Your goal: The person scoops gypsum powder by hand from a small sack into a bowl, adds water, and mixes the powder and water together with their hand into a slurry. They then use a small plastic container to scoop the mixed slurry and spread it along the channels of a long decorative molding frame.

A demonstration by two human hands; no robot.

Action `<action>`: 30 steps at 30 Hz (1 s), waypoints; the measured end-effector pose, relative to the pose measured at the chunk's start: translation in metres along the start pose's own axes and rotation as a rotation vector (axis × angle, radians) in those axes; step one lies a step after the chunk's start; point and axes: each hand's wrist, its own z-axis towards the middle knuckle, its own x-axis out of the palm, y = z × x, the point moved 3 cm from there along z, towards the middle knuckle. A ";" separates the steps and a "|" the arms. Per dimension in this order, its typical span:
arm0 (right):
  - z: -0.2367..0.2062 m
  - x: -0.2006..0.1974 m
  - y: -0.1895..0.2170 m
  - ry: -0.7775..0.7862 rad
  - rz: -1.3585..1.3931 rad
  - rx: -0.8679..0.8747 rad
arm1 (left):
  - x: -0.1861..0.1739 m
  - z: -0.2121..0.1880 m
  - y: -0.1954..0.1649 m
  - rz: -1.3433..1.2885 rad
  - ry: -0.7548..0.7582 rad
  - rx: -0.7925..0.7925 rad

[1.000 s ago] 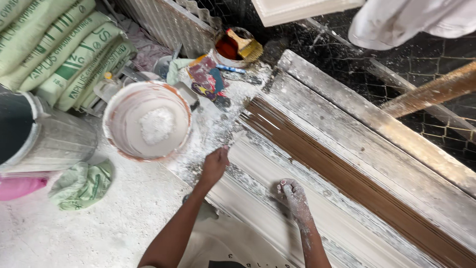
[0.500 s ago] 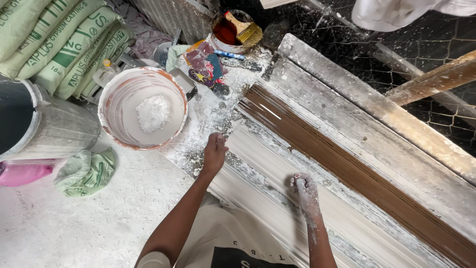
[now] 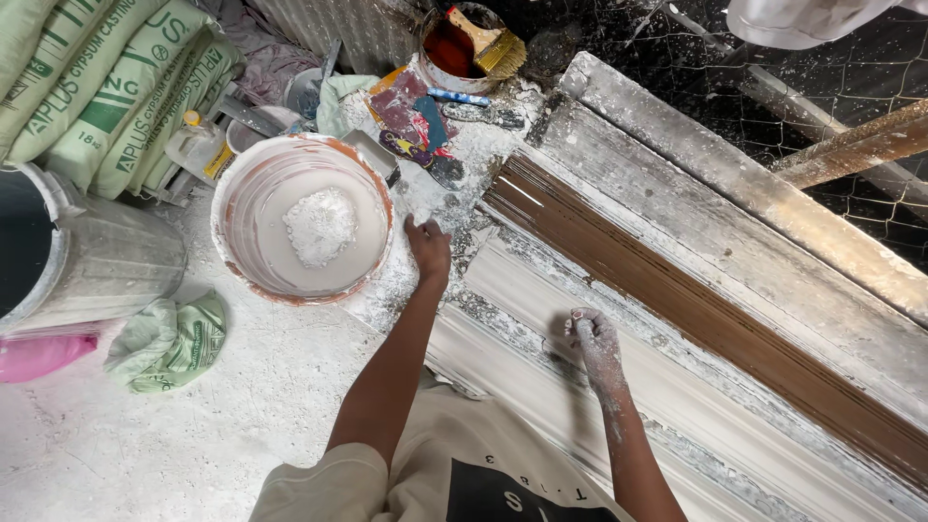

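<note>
The right hand (image 3: 593, 333), caked in white plaster, is curled into a loose fist and pressed against the pale, curved face of the long moulding form (image 3: 677, 387); whether it grips something small inside the fist I cannot tell. Half a second ago it lay a little further down the same pale channel, and it has since edged up toward the form's near end. The left hand (image 3: 427, 244) rests with fingers spread narrow and flat on the plaster-crusted corner of the form, holding nothing, just beside the rim of the bucket (image 3: 302, 218). It has kept that spot across the earlier frames, while the view has drifted so that the bucket and both hands sit lower in the picture than before.

The bucket is round, orange under its white coating, with a lump of plaster powder (image 3: 320, 224) on its bottom. A band of brown ribbed strips (image 3: 696, 314) runs along the form beyond the right hand, and above it lies a grey, spattered board edge (image 3: 754, 184).

Further out, a green cloth (image 3: 169, 338) lies crumpled on the dusty floor (image 3: 145, 445) beside a grey metal bin (image 3: 97, 261). Green-printed sacks (image 3: 106, 87) are stacked at the upper left. A brush (image 3: 488, 43) rests across a small red-lined pot (image 3: 449, 53) at the top.
</note>
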 end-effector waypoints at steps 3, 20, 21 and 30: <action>-0.002 0.009 -0.010 0.023 0.043 0.023 | -0.016 -0.003 0.015 0.031 0.043 0.058; 0.005 0.057 -0.007 0.225 0.139 0.027 | -0.140 -0.098 -0.010 0.532 0.213 0.673; 0.011 0.065 -0.009 0.251 0.097 0.055 | -0.155 -0.106 -0.016 0.532 0.183 0.673; 0.037 0.158 0.011 0.583 -0.152 -0.137 | -0.319 -0.167 0.041 0.471 -0.411 0.376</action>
